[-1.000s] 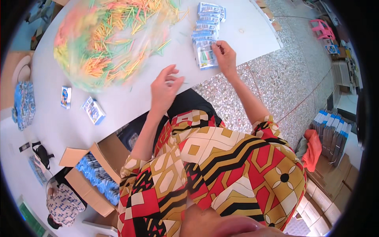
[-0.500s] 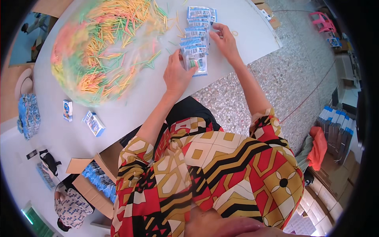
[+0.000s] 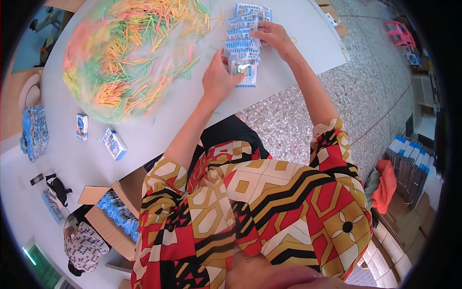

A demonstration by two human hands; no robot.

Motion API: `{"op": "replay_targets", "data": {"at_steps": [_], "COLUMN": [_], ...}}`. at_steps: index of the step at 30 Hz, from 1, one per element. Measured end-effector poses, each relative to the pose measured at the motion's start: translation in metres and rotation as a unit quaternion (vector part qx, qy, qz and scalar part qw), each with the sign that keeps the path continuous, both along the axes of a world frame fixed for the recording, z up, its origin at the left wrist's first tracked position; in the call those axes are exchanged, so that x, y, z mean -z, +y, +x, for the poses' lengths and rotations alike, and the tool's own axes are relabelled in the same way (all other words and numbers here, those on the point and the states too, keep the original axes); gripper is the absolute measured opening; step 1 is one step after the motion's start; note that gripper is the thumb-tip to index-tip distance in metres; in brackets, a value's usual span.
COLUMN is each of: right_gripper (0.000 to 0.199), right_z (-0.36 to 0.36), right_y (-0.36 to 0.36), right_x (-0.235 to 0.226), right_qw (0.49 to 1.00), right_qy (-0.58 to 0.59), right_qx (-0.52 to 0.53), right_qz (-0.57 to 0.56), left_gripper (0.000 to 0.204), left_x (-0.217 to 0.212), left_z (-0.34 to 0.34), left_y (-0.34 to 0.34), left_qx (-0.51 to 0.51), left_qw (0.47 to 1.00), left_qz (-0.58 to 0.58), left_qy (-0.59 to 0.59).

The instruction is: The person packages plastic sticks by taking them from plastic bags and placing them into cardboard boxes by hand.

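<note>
Now both hands, left (image 3: pixel 219 79) & right (image 3: pixel 272 36), have closed in, pinching the packet row (image 3: pixel 243 43).

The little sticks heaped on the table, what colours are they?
The sticks are a mix of yellow, orange, green and pink, seen best in the head view.

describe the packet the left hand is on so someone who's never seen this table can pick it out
On the white table, right of the big heap of coloured sticks, a row of small clear plastic packets with blue edges runs away from the person. The left hand touches the nearest packet; it alone shows a green patch, closest to the table's edge.
</note>
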State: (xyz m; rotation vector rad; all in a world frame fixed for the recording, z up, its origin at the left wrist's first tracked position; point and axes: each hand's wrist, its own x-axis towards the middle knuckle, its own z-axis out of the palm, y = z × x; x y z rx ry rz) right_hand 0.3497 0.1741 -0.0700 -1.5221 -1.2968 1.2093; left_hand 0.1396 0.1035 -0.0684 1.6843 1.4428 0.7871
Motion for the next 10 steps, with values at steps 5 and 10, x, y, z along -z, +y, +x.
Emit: {"op": "replay_targets", "data": {"at_steps": [5,10], "right_gripper": [0.026,0.022], "right_z": [0.001,-0.008], "right_y": [0.000,0.005], "right_x": [0.009,0.013], "right_qw": [0.999,0.995], "right_qy": [0.018,0.096], "right_qx": [-0.038,-0.023], "right_qz": [0.017,0.023], "left_gripper": [0.067,0.062], "left_x": [-0.002,0.001], "left_z": [-0.003,-0.004], "left_y": [0.011,0.010], "left_qx": [0.055,0.054], "left_qw": [0.996,0.997], "left_qz": [-0.061,-0.046], "left_qy": [0.021,0.026]}}
